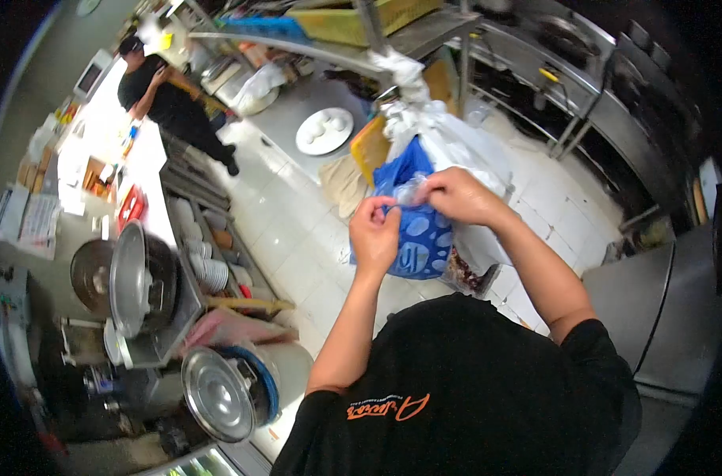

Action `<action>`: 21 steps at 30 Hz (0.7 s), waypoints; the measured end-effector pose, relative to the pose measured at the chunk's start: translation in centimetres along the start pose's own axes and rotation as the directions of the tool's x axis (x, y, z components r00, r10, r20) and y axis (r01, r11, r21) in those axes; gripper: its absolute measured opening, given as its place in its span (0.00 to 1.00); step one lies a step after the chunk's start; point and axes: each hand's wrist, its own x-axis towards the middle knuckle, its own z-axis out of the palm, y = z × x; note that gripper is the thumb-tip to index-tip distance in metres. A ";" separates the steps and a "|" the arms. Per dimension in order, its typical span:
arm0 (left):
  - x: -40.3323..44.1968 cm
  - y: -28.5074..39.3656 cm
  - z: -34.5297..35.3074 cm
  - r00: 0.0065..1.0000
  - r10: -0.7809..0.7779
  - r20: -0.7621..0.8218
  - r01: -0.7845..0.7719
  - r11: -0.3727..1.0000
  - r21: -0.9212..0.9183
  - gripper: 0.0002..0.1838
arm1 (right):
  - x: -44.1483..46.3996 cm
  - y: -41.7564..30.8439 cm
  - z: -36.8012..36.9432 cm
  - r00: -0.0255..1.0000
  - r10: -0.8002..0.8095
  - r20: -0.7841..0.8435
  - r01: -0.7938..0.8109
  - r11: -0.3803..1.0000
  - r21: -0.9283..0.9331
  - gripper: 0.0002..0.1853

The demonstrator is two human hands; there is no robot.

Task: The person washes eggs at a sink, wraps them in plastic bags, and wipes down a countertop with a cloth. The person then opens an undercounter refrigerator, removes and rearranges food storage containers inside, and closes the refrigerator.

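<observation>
A blue plastic bag (423,246) with a light print hangs in front of me, beside white plastic bags (464,143). My left hand (375,234) is at the blue bag's upper left, fingers closed at a bit of clear plastic (409,190). On the other side of that plastic, my right hand (460,197) pinches its right end. Behind the blue bag are a yellow board (369,148) and a beige cloth (343,182). A clear bag with dark contents (468,274) shows at the lower right of the blue bag.
A white plate (324,132) with pale round items lies on the steel table. Another person (167,99) in dark clothes stands at the back left by a bright counter. A lidded pot (218,394) and a large pan (128,278) are at the left. Steel racks stand at the right.
</observation>
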 end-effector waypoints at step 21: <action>-0.8 1.9 2.0 0.977 0.211 0.033 -0.213 0.975 0.069 0.06 | 0.7 -1.1 1.4 0.955 0.243 0.172 -0.085 0.776 -0.625 0.08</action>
